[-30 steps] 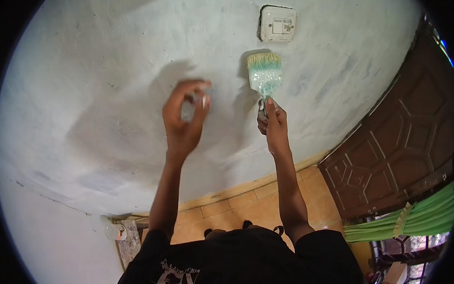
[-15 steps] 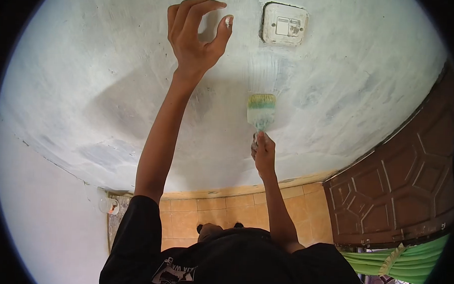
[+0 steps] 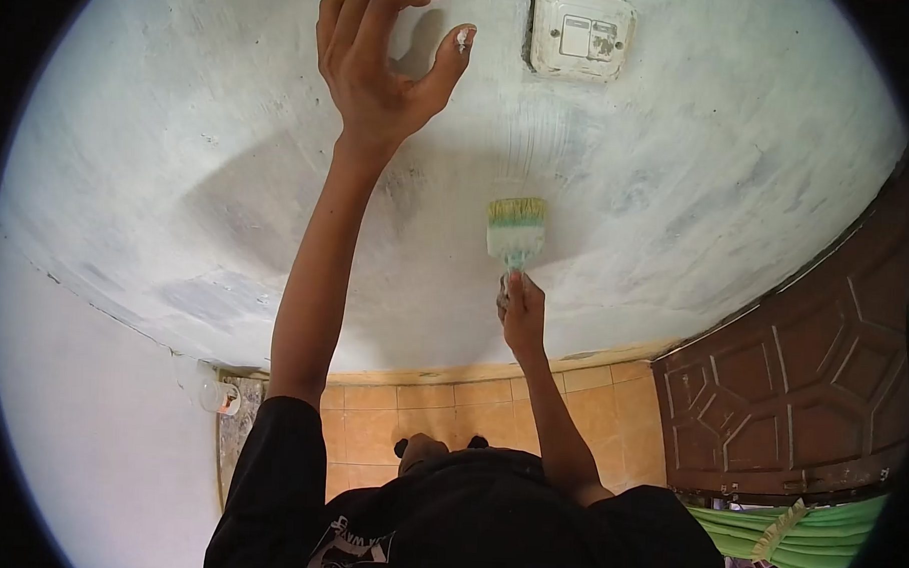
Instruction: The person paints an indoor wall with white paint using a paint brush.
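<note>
My right hand (image 3: 521,311) grips the handle of a wide paintbrush (image 3: 516,231), its bristles pointing up along the wall. The brush has a whitish, green-smeared body and yellowish bristles with a green band. Above the bristles, streaky brush marks run up the patchy white wall (image 3: 458,184) toward a light switch (image 3: 585,34). My left hand (image 3: 387,76) is raised near the wall, left of the switch. Its fingers are curved and apart with nothing between them, and white paint shows on the thumb.
A brown panelled door (image 3: 771,380) stands to the right, with a green curtain (image 3: 816,542) below it. On the left, a clear plastic container (image 3: 220,397) rests on a narrow ledge. Orange tiles (image 3: 431,395) cover the floor at the wall's foot.
The brush in my right hand has moved slightly down and left, away from the switch. The view has shifted a little, and my left hand appears slightly higher and further left.
</note>
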The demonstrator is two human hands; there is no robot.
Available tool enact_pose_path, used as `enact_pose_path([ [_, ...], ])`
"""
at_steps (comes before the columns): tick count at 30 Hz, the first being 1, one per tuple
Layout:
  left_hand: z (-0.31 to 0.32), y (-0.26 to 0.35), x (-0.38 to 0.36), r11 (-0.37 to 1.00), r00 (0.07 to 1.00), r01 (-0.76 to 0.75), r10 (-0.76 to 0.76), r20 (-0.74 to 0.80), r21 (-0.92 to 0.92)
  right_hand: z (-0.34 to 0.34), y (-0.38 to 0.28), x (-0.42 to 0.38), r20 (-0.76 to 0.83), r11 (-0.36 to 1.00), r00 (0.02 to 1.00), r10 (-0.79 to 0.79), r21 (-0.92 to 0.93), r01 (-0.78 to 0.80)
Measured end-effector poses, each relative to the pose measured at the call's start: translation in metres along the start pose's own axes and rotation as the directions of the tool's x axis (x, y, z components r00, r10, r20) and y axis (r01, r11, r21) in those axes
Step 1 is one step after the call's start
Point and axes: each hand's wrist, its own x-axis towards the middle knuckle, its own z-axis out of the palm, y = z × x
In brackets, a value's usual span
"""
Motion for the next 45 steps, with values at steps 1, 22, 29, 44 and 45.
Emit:
enact_pose_path([
  [1,-0.001,-0.001,0.0,1.0,0.999,0.002,-0.002,0.032,0.005,0.002,-0.004,0.001,-0.006,1.0,1.0,0.004,0.022,-0.003],
  [22,0.006,0.009,0.009,0.997,0.999,-0.031,0.033,-0.029,0.077,0.012,-0.04,0.029,-0.017,0.998,0.998,-0.053,0.035,0.054],
  [29,0.003,0.01,0.01,0.997,0.999,-0.03,0.031,-0.013,0.071,-0.019,0.049,-0.019,-0.092,0.991,0.988,0.125,-0.031,-0.128],
  [44,0.004,0.01,0.008,0.997,0.998,-0.045,0.048,-0.049,0.063,-0.029,0.067,-0.022,-0.143,0.994,0.984,0.109,-0.001,-0.11],
  [45,0.004,0.01,0.008,0.997,0.998,-0.039,0.043,-0.048,0.07,-0.028,0.061,-0.028,-0.155,0.99,0.978,0.138,-0.019,-0.142],
])
